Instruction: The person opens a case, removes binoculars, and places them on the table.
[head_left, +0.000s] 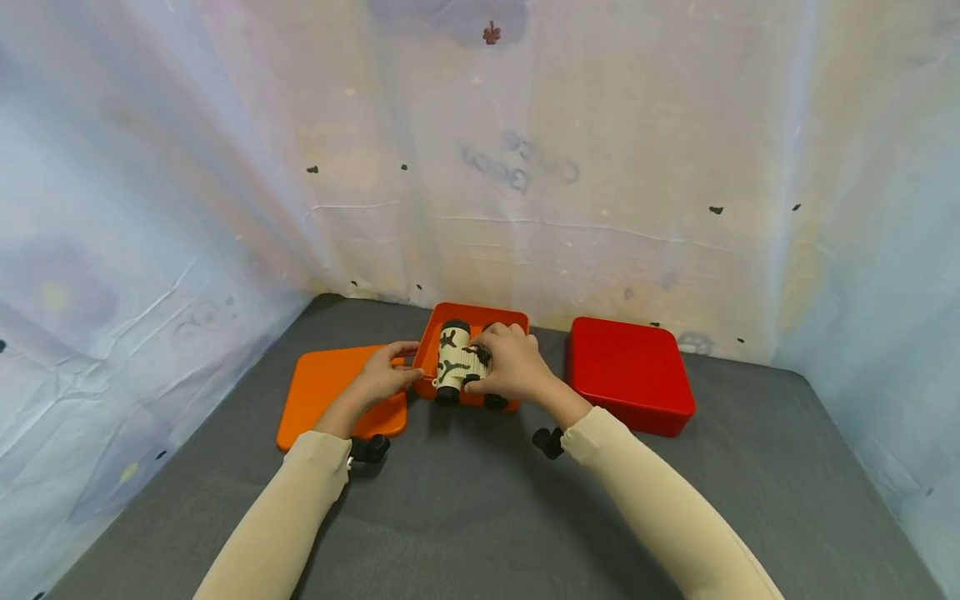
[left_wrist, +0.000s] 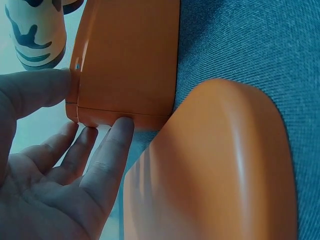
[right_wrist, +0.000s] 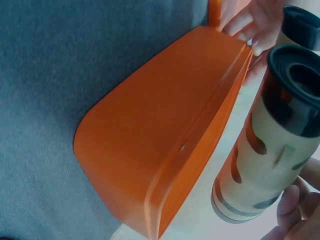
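Observation:
Camouflage-patterned binoculars (head_left: 452,358), cream with dark blotches and black ends, are over the open orange box (head_left: 498,315). My right hand (head_left: 517,365) grips them from the right side, its fingers over the right barrel. In the right wrist view the binoculars (right_wrist: 270,155) tilt above the rim of the box (right_wrist: 145,115). At the box's left side is my left hand (head_left: 381,377). The left wrist view has its thumb at the rim of the box (left_wrist: 130,60) and its fingers against the neighbouring wall, holding the corner.
An orange lid (head_left: 322,387) lies flat on the grey cloth-covered table (head_left: 480,517), left of the box and partly under my left forearm. To the right stands a closed red box (head_left: 630,367). A patterned curtain (head_left: 525,233) hangs behind the table.

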